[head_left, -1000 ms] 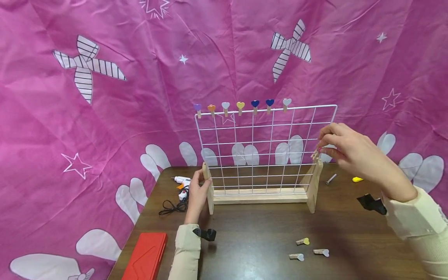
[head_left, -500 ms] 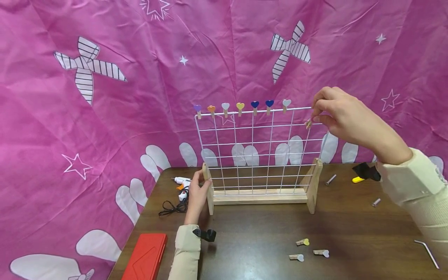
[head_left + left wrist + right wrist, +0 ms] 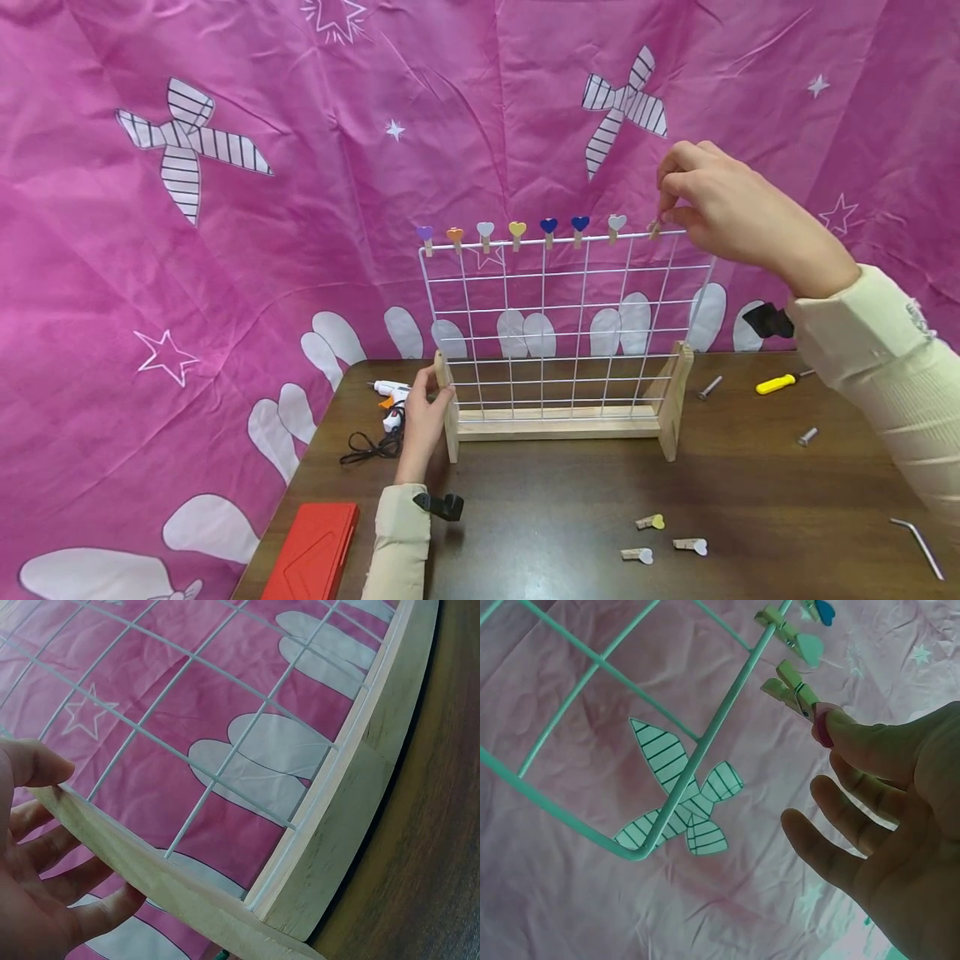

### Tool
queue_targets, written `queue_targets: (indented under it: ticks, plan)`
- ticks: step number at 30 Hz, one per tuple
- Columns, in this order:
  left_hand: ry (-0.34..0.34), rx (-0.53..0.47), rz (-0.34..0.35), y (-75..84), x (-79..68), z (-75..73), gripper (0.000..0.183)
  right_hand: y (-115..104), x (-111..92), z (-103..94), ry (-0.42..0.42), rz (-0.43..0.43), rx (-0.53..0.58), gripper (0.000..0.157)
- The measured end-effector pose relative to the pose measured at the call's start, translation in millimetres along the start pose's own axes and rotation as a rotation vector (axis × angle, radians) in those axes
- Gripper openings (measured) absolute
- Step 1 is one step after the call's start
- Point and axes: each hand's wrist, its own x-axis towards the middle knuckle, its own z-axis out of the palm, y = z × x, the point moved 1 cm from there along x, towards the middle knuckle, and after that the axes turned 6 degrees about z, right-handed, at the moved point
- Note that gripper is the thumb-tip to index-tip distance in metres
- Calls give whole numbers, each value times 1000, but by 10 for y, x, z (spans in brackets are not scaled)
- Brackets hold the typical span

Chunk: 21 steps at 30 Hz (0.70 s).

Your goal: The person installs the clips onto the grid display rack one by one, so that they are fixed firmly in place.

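Observation:
A white wire grid [image 3: 544, 273] stands upright in a wooden base [image 3: 558, 429]. Clipped along its top wire is a row of small wooden clothespins with coloured hearts, a white-hearted clothespin [image 3: 617, 223] being the rightmost. My right hand [image 3: 738, 212] is above the top right part of the grid. Its thumb and finger pinch another clothespin [image 3: 795, 691], whose prongs are spread and appear apart from the wire; its decoration is mostly hidden, with a pinkish-red patch at the thumb. My left hand [image 3: 425, 417] grips the left wooden upright [image 3: 161, 874], thumb on one side, fingers on the other.
Three loose clothespins, including a yellow-hearted clothespin [image 3: 651, 522], lie at the front. A glue gun [image 3: 392, 390] with its cord and a red case [image 3: 311, 550] are left. On the right lie a yellow screwdriver [image 3: 776, 384], bolts [image 3: 807, 436] and a hex key [image 3: 918, 547].
My right hand has risen from beside the right wooden upright to the top wire, carrying the clothespin up and slightly left. The left hand has stayed on the left upright.

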Motion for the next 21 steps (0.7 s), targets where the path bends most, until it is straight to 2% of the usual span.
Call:
queue_targets:
  ticks: [13, 21]
  plan:
    - [4, 9, 6, 0, -21, 2, 37, 86, 55, 122, -75, 9, -31, 18]
    - [10, 10, -1, 11, -7, -2, 37, 45, 55, 115, -130, 144, -71, 7]
